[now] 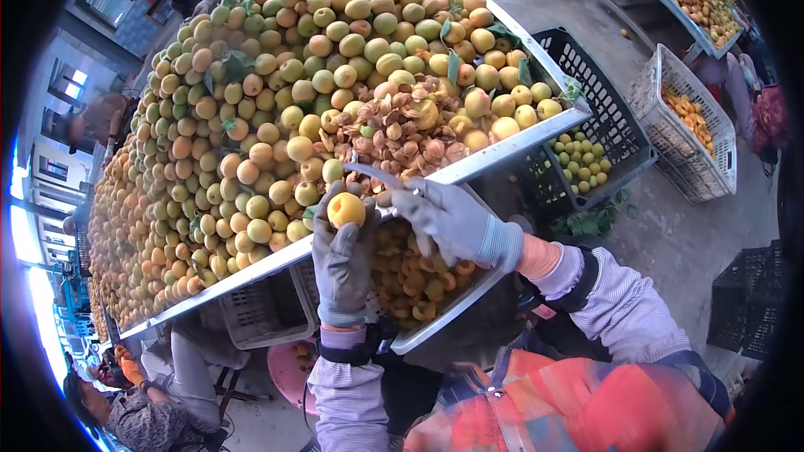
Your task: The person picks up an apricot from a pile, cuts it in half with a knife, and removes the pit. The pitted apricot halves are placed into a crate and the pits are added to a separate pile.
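A yellow apricot (347, 210) sits in the fingers of my gloved left hand (342, 261), just over the table's front edge. My gloved right hand (452, 219) is closed around a knife (374, 174), whose blade points left above the fruit. The knife's handle is mostly hidden by the fingers. Right behind the blade lies a heap of brown apricot pits (410, 130) among the whole apricots (276, 117). Below my hands, a container of apricot pieces (419, 285) stands against the table, partly covered by my right hand.
A white-edged table (502, 155) carries the big fruit pile. To the right are a black crate (590, 88) with green fruit and a white crate (662, 117) with orange pieces. A pink basin (289, 368) is below. Other people are at the left, one a seated person (138, 410).
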`<state>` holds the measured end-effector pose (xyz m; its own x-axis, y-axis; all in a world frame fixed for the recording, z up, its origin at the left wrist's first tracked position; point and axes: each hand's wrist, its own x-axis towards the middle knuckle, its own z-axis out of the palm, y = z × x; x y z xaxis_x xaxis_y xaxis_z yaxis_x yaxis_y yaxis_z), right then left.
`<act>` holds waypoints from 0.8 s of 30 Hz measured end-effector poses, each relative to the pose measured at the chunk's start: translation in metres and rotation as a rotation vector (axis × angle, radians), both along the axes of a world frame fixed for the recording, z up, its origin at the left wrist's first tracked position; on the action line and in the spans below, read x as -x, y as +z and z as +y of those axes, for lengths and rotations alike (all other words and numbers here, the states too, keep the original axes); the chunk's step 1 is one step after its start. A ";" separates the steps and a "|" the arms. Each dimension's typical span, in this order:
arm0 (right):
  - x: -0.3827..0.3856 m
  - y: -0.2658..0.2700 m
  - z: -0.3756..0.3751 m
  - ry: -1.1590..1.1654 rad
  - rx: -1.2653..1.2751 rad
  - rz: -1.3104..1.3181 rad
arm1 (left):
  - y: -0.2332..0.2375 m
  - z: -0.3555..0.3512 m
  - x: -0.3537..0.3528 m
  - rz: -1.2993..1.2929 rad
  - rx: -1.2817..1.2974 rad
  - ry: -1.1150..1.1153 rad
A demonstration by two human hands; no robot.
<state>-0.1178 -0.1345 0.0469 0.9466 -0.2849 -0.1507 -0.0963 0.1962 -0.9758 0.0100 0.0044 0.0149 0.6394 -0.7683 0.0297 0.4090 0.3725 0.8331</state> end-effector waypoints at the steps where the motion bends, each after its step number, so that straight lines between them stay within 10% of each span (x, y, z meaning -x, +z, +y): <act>1: 0.000 -0.001 0.005 -0.030 -0.004 0.093 | 0.001 0.000 0.000 -0.001 0.000 0.002; 11: -0.001 -0.012 0.002 -0.002 0.677 -0.058 | 0.007 0.007 -0.008 0.040 -0.015 -0.193; 24: -0.007 -0.031 0.017 -0.095 0.770 -0.127 | 0.008 0.002 -0.002 -0.336 -0.332 -0.070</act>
<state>-0.1113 -0.1176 0.0155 0.9099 -0.3456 0.2292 0.0080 -0.5379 -0.8430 0.0121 0.0066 0.0232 0.5829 -0.8120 -0.0284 0.1116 0.0454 0.9927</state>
